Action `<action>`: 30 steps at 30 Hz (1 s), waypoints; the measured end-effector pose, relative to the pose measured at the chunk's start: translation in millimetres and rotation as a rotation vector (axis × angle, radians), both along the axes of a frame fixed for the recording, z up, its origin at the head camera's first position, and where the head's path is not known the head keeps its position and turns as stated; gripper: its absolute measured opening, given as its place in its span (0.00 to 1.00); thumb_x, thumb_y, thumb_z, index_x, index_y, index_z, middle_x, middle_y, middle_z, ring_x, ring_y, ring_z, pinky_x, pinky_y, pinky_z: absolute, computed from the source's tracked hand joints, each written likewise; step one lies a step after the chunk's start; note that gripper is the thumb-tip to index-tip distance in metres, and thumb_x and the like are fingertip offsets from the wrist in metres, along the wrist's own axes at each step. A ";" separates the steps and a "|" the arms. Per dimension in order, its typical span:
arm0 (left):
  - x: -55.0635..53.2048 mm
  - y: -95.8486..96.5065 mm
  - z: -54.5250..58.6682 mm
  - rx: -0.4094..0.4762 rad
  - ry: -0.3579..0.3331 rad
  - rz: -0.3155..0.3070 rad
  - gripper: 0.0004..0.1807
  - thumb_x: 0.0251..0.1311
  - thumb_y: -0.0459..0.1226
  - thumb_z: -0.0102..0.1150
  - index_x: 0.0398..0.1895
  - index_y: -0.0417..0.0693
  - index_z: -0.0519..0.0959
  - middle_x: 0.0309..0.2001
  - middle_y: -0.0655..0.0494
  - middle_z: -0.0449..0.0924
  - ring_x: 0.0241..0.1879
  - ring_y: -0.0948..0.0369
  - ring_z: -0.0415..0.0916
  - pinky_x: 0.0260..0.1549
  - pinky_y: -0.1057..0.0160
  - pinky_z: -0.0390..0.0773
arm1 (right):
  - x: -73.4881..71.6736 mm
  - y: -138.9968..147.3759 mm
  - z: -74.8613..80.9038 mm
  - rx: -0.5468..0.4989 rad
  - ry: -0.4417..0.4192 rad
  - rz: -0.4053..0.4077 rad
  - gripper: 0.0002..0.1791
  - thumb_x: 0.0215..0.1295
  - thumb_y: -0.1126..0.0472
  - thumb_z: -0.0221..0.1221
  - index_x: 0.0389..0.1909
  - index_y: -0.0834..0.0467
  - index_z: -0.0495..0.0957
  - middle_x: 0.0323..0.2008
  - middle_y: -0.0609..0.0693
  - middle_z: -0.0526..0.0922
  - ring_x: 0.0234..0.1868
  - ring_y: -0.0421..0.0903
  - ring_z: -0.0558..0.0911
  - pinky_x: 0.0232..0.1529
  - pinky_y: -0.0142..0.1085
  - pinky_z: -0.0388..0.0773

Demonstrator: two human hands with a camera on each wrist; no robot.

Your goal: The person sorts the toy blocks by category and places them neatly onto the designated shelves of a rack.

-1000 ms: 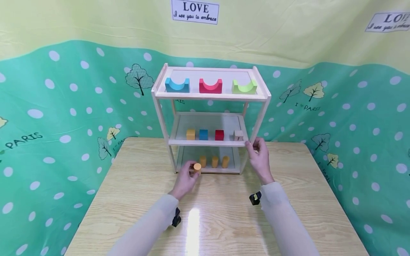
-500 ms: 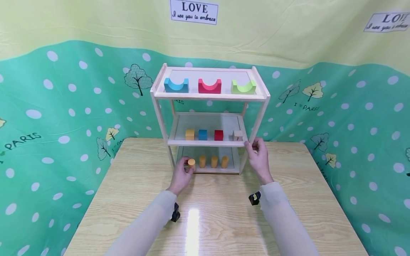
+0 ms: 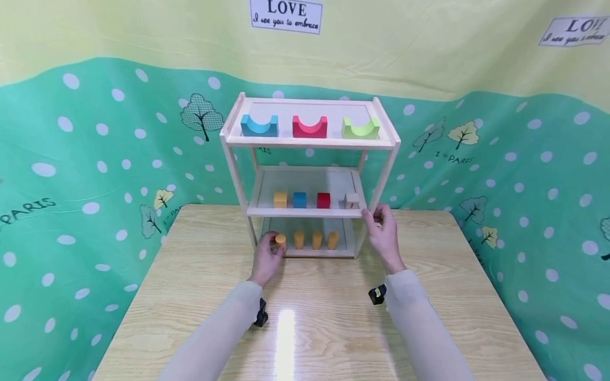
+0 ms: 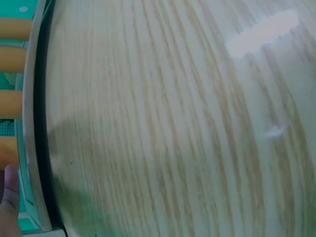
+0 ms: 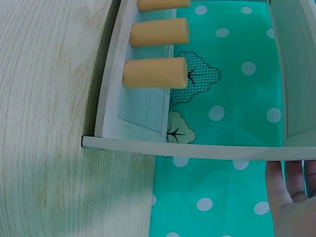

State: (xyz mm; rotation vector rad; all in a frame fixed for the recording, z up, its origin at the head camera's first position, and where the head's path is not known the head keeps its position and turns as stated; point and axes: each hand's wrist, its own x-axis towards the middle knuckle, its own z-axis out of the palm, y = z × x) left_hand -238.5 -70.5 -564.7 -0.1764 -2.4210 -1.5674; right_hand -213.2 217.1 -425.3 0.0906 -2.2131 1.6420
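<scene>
My left hand (image 3: 267, 257) pinches an orange wooden cylinder (image 3: 280, 242) between thumb and fingers, at the left end of the bottom shelf (image 3: 329, 253). To its right, three similar cylinders (image 3: 316, 240) stand upright in a row along that shelf. In the left wrist view the held cylinder (image 4: 8, 152) shows at the left edge, with part of the thumb (image 4: 11, 185) against it. My right hand (image 3: 385, 237) grips the right front post of the white wooden shelf rack (image 3: 387, 168), near the middle shelf. Its fingers (image 5: 279, 183) press that post in the right wrist view.
A yellow cube (image 3: 280, 199), blue cube (image 3: 299, 199), red cube (image 3: 323, 200) and pale cube (image 3: 351, 201) line the middle shelf. On top sit blue (image 3: 259, 128), red (image 3: 310, 129) and green (image 3: 360, 129) arch blocks. Behind the wooden table (image 3: 324, 317) hangs a patterned curtain (image 3: 119, 159).
The left hand has carried its cylinder left and back, from in front of the bottom shelf to the left end of the row. The right hand stays on the post.
</scene>
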 end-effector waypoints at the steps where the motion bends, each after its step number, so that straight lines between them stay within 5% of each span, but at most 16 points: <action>1: -0.8 0.0 -1.2 -0.003 0.004 0.004 0.21 0.55 0.24 0.61 0.53 0.37 0.71 0.47 0.45 0.75 0.47 0.51 0.75 0.41 0.59 0.80 | -0.4 0.1 -0.5 0.001 0.002 0.002 0.14 0.70 0.61 0.53 0.47 0.69 0.68 0.38 0.56 0.72 0.40 0.46 0.73 0.41 0.35 0.72; 10: -7.3 0.2 -6.9 0.002 0.000 0.000 0.23 0.55 0.23 0.60 0.55 0.34 0.70 0.48 0.44 0.76 0.48 0.50 0.75 0.42 0.57 0.80 | -1.3 1.1 -2.1 0.004 -0.004 0.003 0.13 0.70 0.60 0.53 0.47 0.67 0.68 0.38 0.55 0.72 0.40 0.45 0.73 0.42 0.37 0.72; 17: -12.4 1.5 -6.7 -0.020 -0.026 0.009 0.24 0.56 0.24 0.59 0.58 0.36 0.69 0.49 0.44 0.75 0.49 0.50 0.74 0.42 0.57 0.79 | -14.3 7.9 -21.7 0.001 -0.001 -0.016 0.17 0.70 0.52 0.54 0.46 0.62 0.69 0.39 0.53 0.73 0.40 0.45 0.73 0.42 0.36 0.72; 22: -16.0 -0.5 -7.5 -0.025 -0.022 0.006 0.22 0.58 0.24 0.57 0.58 0.36 0.69 0.48 0.44 0.75 0.48 0.50 0.74 0.41 0.56 0.79 | -1.9 0.5 -1.4 0.000 0.011 0.003 0.14 0.70 0.61 0.53 0.45 0.69 0.68 0.36 0.57 0.72 0.39 0.47 0.72 0.38 0.33 0.71; 30: -17.4 -0.9 -6.5 -0.050 -0.033 0.004 0.22 0.60 0.25 0.56 0.58 0.37 0.69 0.48 0.44 0.75 0.47 0.51 0.74 0.40 0.56 0.79 | 0.2 -0.9 2.3 0.003 -0.001 0.000 0.14 0.70 0.61 0.53 0.45 0.69 0.68 0.36 0.58 0.72 0.39 0.49 0.72 0.37 0.33 0.69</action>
